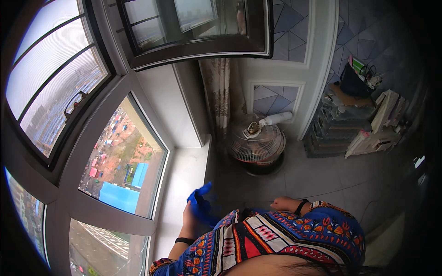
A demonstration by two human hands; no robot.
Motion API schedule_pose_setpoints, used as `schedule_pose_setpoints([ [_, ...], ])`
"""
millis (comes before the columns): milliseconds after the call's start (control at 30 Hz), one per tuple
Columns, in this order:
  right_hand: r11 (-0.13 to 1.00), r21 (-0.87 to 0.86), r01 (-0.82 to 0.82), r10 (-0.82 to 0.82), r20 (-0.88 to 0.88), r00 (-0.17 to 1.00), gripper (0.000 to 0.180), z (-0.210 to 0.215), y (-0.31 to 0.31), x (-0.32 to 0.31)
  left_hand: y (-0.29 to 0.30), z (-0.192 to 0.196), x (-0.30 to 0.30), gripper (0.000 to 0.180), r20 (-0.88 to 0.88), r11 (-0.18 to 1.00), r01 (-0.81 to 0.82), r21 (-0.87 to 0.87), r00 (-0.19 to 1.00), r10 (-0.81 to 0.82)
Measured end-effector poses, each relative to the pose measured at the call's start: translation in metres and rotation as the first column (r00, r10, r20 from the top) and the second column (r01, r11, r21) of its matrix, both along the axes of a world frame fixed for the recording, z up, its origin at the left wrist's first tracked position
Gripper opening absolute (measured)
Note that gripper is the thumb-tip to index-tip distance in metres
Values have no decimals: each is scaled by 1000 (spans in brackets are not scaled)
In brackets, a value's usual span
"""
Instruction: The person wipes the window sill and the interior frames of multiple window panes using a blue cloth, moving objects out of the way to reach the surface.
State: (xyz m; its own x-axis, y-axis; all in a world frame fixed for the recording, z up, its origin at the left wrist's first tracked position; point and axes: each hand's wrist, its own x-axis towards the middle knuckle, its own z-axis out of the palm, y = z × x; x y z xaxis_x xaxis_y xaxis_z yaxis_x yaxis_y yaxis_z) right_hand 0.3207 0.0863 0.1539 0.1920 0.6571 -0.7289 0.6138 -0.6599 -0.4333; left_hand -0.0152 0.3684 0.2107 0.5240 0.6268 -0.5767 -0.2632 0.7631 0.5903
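My left hand (pixel 188 215) is closed on a bright blue cloth (pixel 200 203), which hangs bunched from my fingers beside the white window sill (pixel 184 171). My right hand (pixel 284 203) is held out in front of my body over the grey floor. It touches no object that I can see. Its fingers are mostly turned under, so their position is unclear. Both wrists carry dark bands, and my patterned blue clothing covers the lower part of the view.
Large grey-framed windows (pixel 69 184) run along the left, with an opened dark-framed sash (pixel 202 48) jutting overhead. A round wire-grille appliance (pixel 255 145) stands ahead, with a white bottle (pixel 277 118) on it. Stacked grey crates (pixel 329 129) stand right, and a patterned curtain (pixel 220 92) hangs behind.
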Motion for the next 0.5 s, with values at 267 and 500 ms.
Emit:
schedule_pose_setpoints([
  [267, 981, 170, 97, -118, 120, 986, 48, -31, -65, 109, 77, 168, 115, 57, 493, 854, -283, 436, 869, 37],
  [500, 962, 206, 179, -227, 241, 943, 45, -22, -63, 176, 131, 294, 174, 61, 560, 493, -519, 698, 825, 76],
])
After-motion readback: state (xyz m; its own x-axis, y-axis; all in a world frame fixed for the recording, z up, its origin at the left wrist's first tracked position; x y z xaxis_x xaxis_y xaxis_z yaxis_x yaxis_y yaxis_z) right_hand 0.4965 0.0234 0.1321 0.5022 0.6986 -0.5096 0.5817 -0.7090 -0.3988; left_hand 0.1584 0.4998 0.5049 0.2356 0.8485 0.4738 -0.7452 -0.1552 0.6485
